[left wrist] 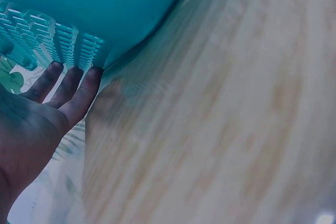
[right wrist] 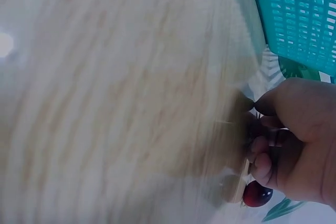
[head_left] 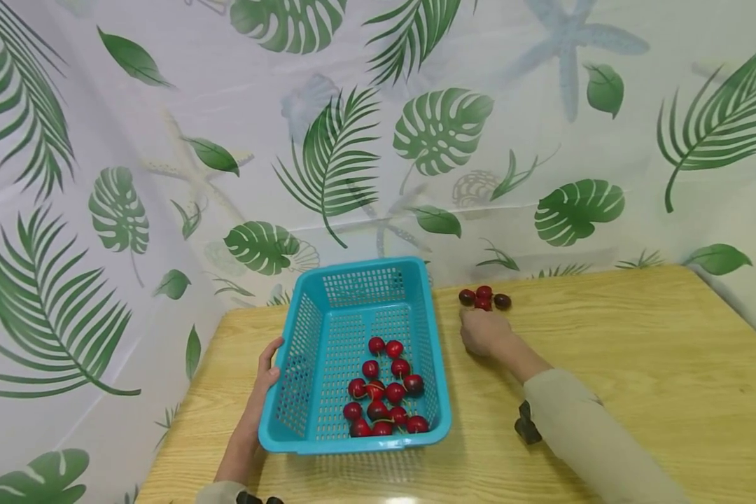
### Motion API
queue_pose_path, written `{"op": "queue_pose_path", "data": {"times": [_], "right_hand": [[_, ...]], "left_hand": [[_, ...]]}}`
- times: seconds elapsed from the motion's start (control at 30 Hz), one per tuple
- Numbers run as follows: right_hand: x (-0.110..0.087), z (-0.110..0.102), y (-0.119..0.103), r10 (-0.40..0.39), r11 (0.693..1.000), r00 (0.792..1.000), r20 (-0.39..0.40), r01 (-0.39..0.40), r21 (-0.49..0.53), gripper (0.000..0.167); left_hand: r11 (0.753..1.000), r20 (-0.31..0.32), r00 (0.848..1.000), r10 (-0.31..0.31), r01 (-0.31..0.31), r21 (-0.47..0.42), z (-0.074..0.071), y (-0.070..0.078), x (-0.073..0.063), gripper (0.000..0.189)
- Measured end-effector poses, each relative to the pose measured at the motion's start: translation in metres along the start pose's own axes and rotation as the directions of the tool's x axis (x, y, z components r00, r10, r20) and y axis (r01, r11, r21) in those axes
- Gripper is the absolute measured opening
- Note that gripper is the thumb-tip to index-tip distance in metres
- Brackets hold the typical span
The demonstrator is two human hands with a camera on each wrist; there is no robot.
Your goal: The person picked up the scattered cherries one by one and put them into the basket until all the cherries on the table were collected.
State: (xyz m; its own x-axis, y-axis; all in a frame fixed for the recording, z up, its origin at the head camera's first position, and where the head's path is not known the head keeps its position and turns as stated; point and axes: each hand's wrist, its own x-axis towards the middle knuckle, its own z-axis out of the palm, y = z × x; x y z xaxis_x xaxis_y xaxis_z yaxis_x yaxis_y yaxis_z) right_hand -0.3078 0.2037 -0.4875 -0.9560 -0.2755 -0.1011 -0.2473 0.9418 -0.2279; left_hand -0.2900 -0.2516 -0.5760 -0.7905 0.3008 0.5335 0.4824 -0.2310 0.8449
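A blue plastic basket (head_left: 441, 392) with perforated walls stands on the table, with several red cherries (head_left: 394, 393) gathered at its near right. At the basket's left side is my left hand (head_left: 267, 371); in the left wrist view its fingers (left wrist: 81, 95) are extended and their tips touch the perforated wall. To the right of the basket, my right hand (head_left: 484, 332) is low over the table beside a small group of cherries (head_left: 502, 302). Its fingers are curled, with a dark cherry (right wrist: 254, 129) between thumb and fingers, mostly hidden. Another cherry (right wrist: 258, 194) lies just beyond the curled fingers.
The wooden table (head_left: 605, 350) reaches well to the right of the basket. A white cloth (head_left: 510, 140) printed with green leaves hangs directly behind the table and along its left side.
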Motion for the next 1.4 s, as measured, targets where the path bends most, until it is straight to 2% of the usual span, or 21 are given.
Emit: {"op": "queue_pose_path", "data": {"times": [0.07, 0.13, 0.17, 0.27, 0.3, 0.37, 0.43, 0.53, 0.63, 0.67, 0.73, 0.83, 0.9, 0.97, 1.03, 1.13, 1.23, 1.3, 1.33, 1.37, 1.4], "right_hand": [[-0.002, 0.000, 0.001, -0.007, 1.000, 1.000, -0.023, 0.007, -0.009, 0.016], [-0.003, 0.000, 0.002, -0.017, 1.000, 0.998, -0.052, 0.016, -0.024, 0.016], [-0.005, 0.000, 0.002, -0.021, 0.999, 0.998, -0.064, 0.020, -0.027, 0.017], [-0.008, 0.000, 0.002, -0.045, 0.998, 0.993, -0.108, 0.040, -0.048, 0.016], [-0.009, 0.000, 0.002, -0.052, 0.998, 0.991, -0.123, 0.047, -0.049, 0.016], [-0.011, 0.001, 0.002, -0.068, 0.997, 0.985, -0.157, 0.060, -0.057, 0.017], [-0.012, 0.001, 0.002, -0.080, 0.995, 0.979, -0.190, 0.068, -0.069, 0.018], [-0.013, 0.002, 0.004, -0.082, 0.994, 0.973, -0.215, 0.065, -0.086, 0.018], [-0.015, 0.003, 0.005, -0.067, 0.994, 0.976, -0.206, 0.049, -0.094, 0.018], [-0.016, 0.003, 0.006, -0.058, 0.995, 0.978, -0.199, 0.040, -0.094, 0.017], [-0.017, 0.003, 0.007, -0.040, 0.995, 0.982, -0.182, 0.022, -0.102, 0.017], [-0.018, 0.002, 0.008, -0.008, 0.995, 0.985, -0.170, -0.008, -0.096, 0.017], [-0.020, 0.001, 0.008, 0.009, 0.997, 0.986, -0.165, -0.022, -0.075, 0.017], [-0.023, 0.000, 0.007, 0.020, 0.999, 0.985, -0.169, -0.028, -0.046, 0.017], [-0.025, -0.001, 0.007, 0.022, 0.999, 0.984, -0.175, -0.026, -0.022, 0.016], [-0.028, -0.003, 0.007, 0.026, 1.000, 0.983, -0.182, -0.026, 0.002, 0.016], [-0.030, -0.003, 0.007, 0.032, 0.999, 0.983, -0.182, -0.030, 0.015, 0.018], [-0.030, -0.003, 0.009, 0.042, 0.999, 0.983, -0.177, -0.039, 0.021, 0.018], [-0.031, -0.003, 0.009, 0.046, 0.999, 0.983, -0.177, -0.042, 0.023, 0.019], [-0.031, -0.002, 0.010, 0.047, 0.999, 0.983, -0.176, -0.043, 0.024, 0.018], [-0.031, -0.002, 0.011, 0.048, 0.999, 0.983, -0.176, -0.043, 0.029, 0.018]], "left_hand": [[0.998, 0.027, 0.998, 0.060, -0.060, -0.017, -0.024, -0.032, -0.003, 0.056], [0.999, 0.034, 0.998, 0.044, -0.044, -0.001, -0.037, -0.048, -0.006, 0.057], [0.998, 0.041, 0.997, 0.060, -0.060, -0.002, -0.044, -0.058, -0.007, 0.059], [0.998, 0.028, 0.998, 0.063, -0.063, -0.003, -0.044, -0.059, -0.008, 0.058], [0.997, 0.026, 0.997, 0.074, -0.073, -0.022, -0.040, -0.055, -0.007, 0.056], [0.997, 0.007, 0.997, 0.071, -0.071, -0.029, -0.024, -0.035, -0.003, 0.054], [0.999, -0.011, 0.999, 0.035, -0.035, -0.001, -0.002, -0.004, 0.001, 0.055], [0.995, -0.065, 0.994, -0.091, 0.094, 0.046, 0.032, 0.043, 0.007, 0.048], [0.986, -0.094, 0.986, -0.138, 0.145, 0.078, 0.048, 0.064, 0.010, 0.049], [0.988, -0.091, 0.988, -0.127, 0.133, 0.072, 0.046, 0.061, 0.010, 0.052], [0.992, -0.083, 0.991, -0.102, 0.107, 0.061, 0.016, 0.020, 0.004, 0.053], [0.999, -0.033, 0.999, 0.019, -0.018, 0.031, -0.034, -0.050, -0.005, 0.057], [0.999, -0.013, 0.999, 0.051, -0.050, 0.021, -0.061, -0.087, -0.011, 0.059], [0.996, 0.013, 0.996, 0.086, -0.086, -0.001, -0.059, -0.085, -0.010, 0.060], [0.996, 0.019, 0.996, 0.091, -0.090, -0.024, -0.055, -0.078, -0.008, 0.059], [0.993, 0.028, 0.993, 0.116, -0.115, -0.034, -0.058, -0.080, -0.007, 0.060], [0.991, 0.026, 0.991, 0.130, -0.130, -0.023, -0.083, -0.115, -0.012, 0.061], [0.992, 0.024, 0.993, 0.120, -0.118, -0.046, -0.105, -0.146, -0.016, 0.061], [0.992, 0.025, 0.993, 0.118, -0.116, -0.055, -0.122, -0.171, -0.019, 0.062], [0.987, 0.039, 0.988, 0.148, -0.145, -0.072, -0.133, -0.187, -0.020, 0.062], [0.986, 0.044, 0.988, 0.151, -0.147, -0.083, -0.136, -0.193, -0.020, 0.063]]}}
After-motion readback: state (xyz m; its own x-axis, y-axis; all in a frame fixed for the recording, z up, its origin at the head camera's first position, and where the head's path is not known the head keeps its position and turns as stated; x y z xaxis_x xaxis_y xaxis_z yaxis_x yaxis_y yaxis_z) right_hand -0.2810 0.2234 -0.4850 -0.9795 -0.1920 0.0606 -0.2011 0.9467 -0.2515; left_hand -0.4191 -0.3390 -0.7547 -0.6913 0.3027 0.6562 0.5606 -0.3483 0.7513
